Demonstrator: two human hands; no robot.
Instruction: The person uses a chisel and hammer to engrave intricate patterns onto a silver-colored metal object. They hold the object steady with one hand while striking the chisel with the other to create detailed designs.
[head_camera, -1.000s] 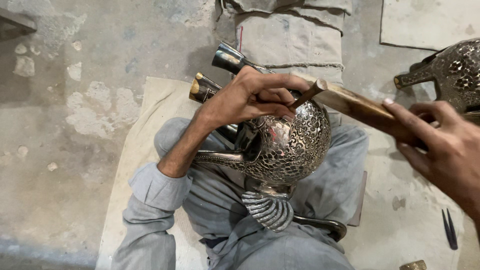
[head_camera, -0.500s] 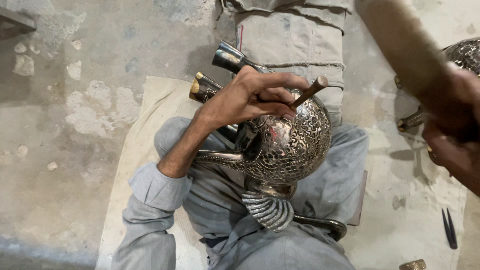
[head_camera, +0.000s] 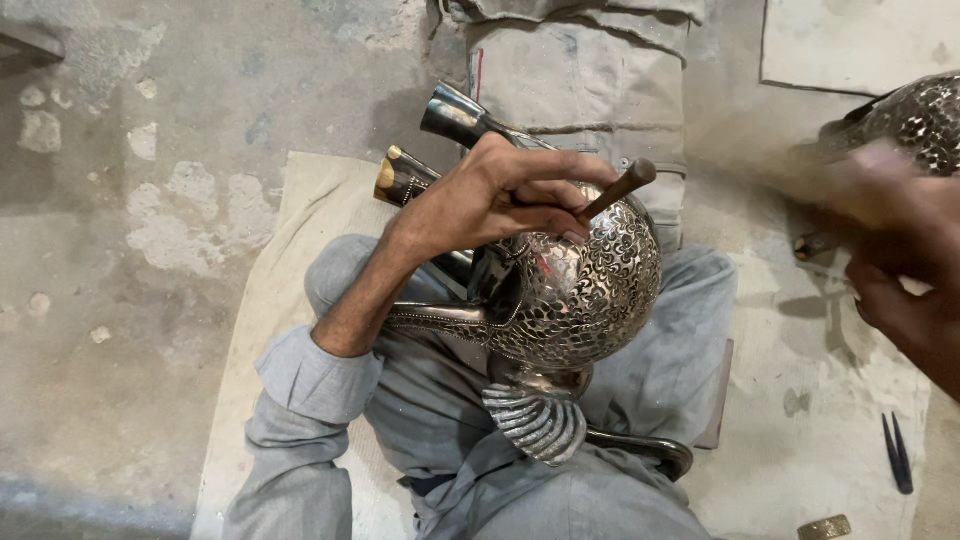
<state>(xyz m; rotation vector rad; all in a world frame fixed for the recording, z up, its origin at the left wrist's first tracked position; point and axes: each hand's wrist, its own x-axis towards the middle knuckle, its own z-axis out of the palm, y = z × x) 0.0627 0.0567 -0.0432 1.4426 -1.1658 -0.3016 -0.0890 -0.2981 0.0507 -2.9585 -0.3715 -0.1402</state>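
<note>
An ornate pierced metal vessel (head_camera: 590, 290) lies across my lap, with its ribbed foot (head_camera: 535, 420) pointing toward me. My left hand (head_camera: 500, 200) rests on top of it and grips a thin brown-headed chisel (head_camera: 615, 190), which is set at a slant against the patterned surface. My right hand (head_camera: 900, 270) is at the right edge, blurred by motion and closed around a wooden hammer handle (head_camera: 820, 170). That handle shows only as a smear, well apart from the chisel.
A second patterned vessel (head_camera: 920, 115) sits at the upper right. Dark tweezers (head_camera: 897, 450) and a small brass piece (head_camera: 825, 527) lie on the floor at the right. A beige folded cloth (head_camera: 580, 70) lies ahead of me, and a pale mat (head_camera: 300, 230) is under my legs.
One second ago the hammer was on the chisel head. It then swung up and away to the right, and now it is blurred at the right. My left hand and the vessel stayed put.
</note>
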